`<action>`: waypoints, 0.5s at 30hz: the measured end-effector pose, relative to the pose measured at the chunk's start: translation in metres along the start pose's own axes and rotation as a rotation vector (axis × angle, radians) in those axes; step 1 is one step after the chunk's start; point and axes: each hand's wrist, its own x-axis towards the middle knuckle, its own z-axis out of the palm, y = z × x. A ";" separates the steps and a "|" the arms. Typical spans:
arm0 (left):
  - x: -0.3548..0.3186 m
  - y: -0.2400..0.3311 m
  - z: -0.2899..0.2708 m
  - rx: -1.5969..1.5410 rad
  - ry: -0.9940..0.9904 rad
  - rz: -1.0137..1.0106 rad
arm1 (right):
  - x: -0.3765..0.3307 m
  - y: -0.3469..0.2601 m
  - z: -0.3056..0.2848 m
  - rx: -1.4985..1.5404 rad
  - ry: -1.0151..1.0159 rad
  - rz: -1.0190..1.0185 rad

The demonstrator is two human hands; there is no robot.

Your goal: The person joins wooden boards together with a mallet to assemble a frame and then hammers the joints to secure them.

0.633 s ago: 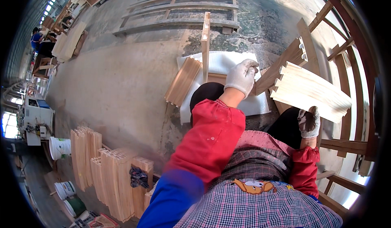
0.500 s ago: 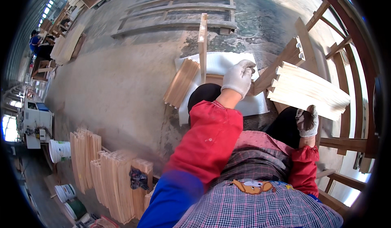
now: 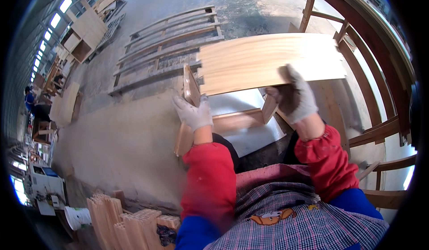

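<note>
My right hand (image 3: pixel 298 98), in a white glove with dark fingertips, grips the lower edge of a wide pale wooden board (image 3: pixel 268 60) with notched ends. This board is raised and slanted, and its left notched end lies close to the top of a narrow upright board (image 3: pixel 191 87). My gloved left hand (image 3: pixel 194 111) is closed around that upright board. Between my hands, a low crosswise board (image 3: pixel 237 120) and a short side board (image 3: pixel 269 108) stand over a white foam sheet (image 3: pixel 257 140). Another wooden board (image 3: pixel 183 139) is beside my left wrist, partly hidden.
A slatted wooden pallet (image 3: pixel 167 49) lies on the floor ahead. Stacked wooden boards (image 3: pixel 134 225) stand at the lower left near a white bucket (image 3: pixel 78 217). At the right is a wooden rack (image 3: pixel 364 78). A person (image 3: pixel 33 100) is far off at the left.
My right hand has lifted the wide board up and leftward, across the upright pieces. My left hand has moved left onto the narrow upright board. The head view has shifted.
</note>
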 end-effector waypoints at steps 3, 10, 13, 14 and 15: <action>0.016 -0.031 0.011 -0.127 -0.167 -0.051 | 0.018 0.030 0.018 0.046 0.071 0.011; 0.015 -0.018 0.007 -0.415 -0.286 -0.148 | 0.040 0.064 0.005 0.141 0.115 0.094; 0.013 -0.018 0.006 -0.451 -0.271 -0.105 | 0.041 0.068 0.007 0.126 0.156 0.133; 0.014 -0.020 0.007 -0.435 -0.268 -0.089 | 0.042 0.070 0.006 0.130 0.132 0.135; 0.015 -0.022 0.007 -0.419 -0.266 -0.073 | 0.043 0.071 0.004 0.133 0.109 0.138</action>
